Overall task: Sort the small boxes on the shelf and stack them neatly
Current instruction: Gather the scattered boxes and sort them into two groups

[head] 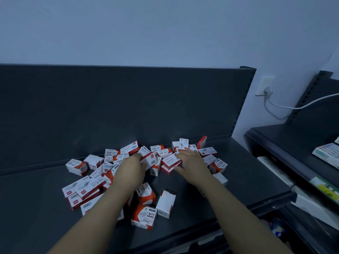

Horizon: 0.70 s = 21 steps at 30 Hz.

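Observation:
Several small red-and-white boxes lie jumbled in a loose pile [102, 182] on the dark shelf [247, 173]; some read "PAPER CLIPS" [145, 216], others "24/6". My left hand [131, 167] reaches into the pile's middle, its fingers closed round a flat red-and-white box [149, 159]. My right hand [192, 165] lies just to the right, fingers spread over another flat box [170, 161], thumb at its near edge. Whether that box is lifted I cannot tell.
A dark back panel [128, 107] rises behind the shelf. To the right stands a second shelf unit [286, 143] with packaged goods [328, 154]. A white wall socket [266, 87] with a cable is on the wall between them.

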Motion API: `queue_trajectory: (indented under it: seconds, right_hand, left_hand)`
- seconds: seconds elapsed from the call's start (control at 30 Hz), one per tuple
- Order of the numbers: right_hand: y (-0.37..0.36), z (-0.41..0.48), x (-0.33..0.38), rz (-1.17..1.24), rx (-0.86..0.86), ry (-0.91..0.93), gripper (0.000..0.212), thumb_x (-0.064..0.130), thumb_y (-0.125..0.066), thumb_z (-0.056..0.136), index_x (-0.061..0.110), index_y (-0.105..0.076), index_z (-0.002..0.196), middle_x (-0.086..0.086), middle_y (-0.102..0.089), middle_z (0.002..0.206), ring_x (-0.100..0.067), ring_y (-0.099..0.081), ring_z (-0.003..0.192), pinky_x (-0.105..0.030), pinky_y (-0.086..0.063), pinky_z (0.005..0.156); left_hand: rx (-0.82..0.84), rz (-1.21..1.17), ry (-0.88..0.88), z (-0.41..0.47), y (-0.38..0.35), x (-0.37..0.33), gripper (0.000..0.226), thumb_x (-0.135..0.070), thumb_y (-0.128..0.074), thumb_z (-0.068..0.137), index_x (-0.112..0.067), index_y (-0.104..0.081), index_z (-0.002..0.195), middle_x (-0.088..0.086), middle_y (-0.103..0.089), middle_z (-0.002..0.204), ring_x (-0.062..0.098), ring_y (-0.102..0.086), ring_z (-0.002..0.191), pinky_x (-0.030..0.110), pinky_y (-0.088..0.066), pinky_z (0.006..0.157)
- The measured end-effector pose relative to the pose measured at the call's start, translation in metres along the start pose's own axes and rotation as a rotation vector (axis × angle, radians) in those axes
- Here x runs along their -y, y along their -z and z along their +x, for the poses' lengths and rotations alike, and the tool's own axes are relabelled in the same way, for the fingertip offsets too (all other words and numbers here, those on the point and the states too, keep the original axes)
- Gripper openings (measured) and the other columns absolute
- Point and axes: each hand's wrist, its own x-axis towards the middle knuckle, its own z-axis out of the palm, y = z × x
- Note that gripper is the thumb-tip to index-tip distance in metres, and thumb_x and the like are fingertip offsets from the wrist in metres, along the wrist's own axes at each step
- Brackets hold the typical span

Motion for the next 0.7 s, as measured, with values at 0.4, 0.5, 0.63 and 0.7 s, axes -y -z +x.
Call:
queue_trajectory:
  seconds: [0.4,0.5,0.63,0.7]
  right_hand:
    - [0.004,0.03,0.003,-0.147,0.234,0.027,0.045,0.045,-0.06,0.085,0.031,-0.053,0.127,-0.002,-0.051,0.131,-0.023,-0.038,0.125,-0.042,-0.022,0.111]
    - [0.008,0.022,0.011,-0.006,0.141,0.018,0.04,0.037,-0.066,0.084,0.029,-0.057,0.122,-0.001,-0.054,0.123,-0.02,-0.046,0.115,-0.036,-0.035,0.102]
    - [0.013,0.011,0.036,0.23,-0.036,0.022,0.038,0.024,-0.072,0.08,0.018,-0.06,0.116,-0.001,-0.057,0.112,-0.017,-0.056,0.099,-0.026,-0.046,0.081]
    - [0.011,0.006,0.054,0.27,-0.078,0.101,0.034,0.024,-0.074,0.078,0.017,-0.064,0.11,0.0,-0.06,0.104,-0.015,-0.059,0.091,-0.024,-0.049,0.073]
  left_hand:
    - [0.025,-0.17,0.065,0.001,0.005,0.016,0.036,-0.018,-0.044,0.099,-0.012,-0.05,0.134,0.008,-0.057,0.131,0.023,-0.057,0.112,0.027,-0.046,0.084]
    - [-0.019,-0.2,0.061,-0.009,0.013,0.02,0.035,-0.021,-0.045,0.099,-0.019,-0.051,0.133,0.006,-0.062,0.121,0.016,-0.06,0.092,0.018,-0.041,0.065]
    - [-0.124,-0.332,0.07,-0.03,0.031,0.036,0.031,-0.02,-0.048,0.098,-0.026,-0.056,0.127,-0.005,-0.061,0.07,0.008,-0.051,0.054,0.012,-0.034,0.046]
    - [-0.148,-0.433,0.141,-0.042,0.044,0.048,0.03,-0.02,-0.051,0.096,-0.027,-0.059,0.124,-0.007,-0.059,0.067,0.01,-0.056,0.053,0.013,-0.042,0.049]
